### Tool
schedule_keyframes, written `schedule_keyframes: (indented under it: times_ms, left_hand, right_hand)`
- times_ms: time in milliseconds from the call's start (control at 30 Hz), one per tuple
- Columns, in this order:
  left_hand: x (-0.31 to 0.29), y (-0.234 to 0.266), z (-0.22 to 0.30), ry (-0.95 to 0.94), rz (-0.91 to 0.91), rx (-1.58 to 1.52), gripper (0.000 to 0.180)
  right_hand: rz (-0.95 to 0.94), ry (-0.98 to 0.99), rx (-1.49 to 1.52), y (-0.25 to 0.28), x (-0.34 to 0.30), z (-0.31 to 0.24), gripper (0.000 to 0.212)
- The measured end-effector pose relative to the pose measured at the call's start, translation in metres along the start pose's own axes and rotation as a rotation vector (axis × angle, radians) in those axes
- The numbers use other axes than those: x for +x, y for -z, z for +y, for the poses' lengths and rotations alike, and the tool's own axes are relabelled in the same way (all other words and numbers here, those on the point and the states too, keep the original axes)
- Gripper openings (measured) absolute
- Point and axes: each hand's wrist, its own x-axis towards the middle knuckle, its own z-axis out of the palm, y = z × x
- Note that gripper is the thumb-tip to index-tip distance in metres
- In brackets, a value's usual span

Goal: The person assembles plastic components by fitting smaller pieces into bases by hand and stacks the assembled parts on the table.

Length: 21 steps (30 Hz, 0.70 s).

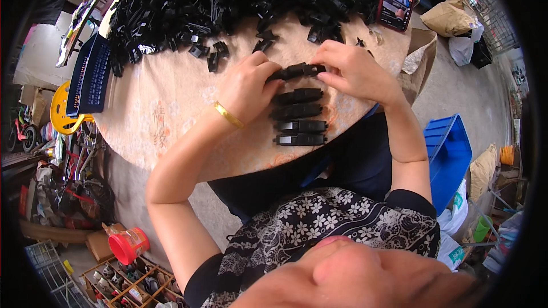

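Note:
A long black plastic part lies crosswise between my hands, just above the cloth-covered table. My left hand is closed on its left end, thumb and fingers pinching it. At the other end my right hand pinches it with thumb and forefinger. Toward me, several similar black parts lie in a column, side by side, some with a pale grey patch on the left. A few loose black pieces lie beyond my left hand. The exact kind of these parts cannot be made out.
A big heap of black plastic pieces covers the table's far side. A phone stands at the far right. A blue basket on a yellow stool is at the left; a blue bin stands at the right.

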Motion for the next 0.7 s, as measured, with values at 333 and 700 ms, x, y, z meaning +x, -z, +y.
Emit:
schedule_keyframes:
  times_ms: [333, 700]
  left_hand:
    - [-0.001, -0.002, 0.017, 0.069, 0.024, 0.091, 0.028]
    - [0.002, 0.007, -0.009, 0.050, 0.090, 0.129, 0.023]
  right_hand:
    - [0.035, 0.045, 0.044, -0.017, 0.003, -0.004, 0.021]
    - [0.124, 0.041, 0.125, -0.013, 0.004, -0.006, 0.022]
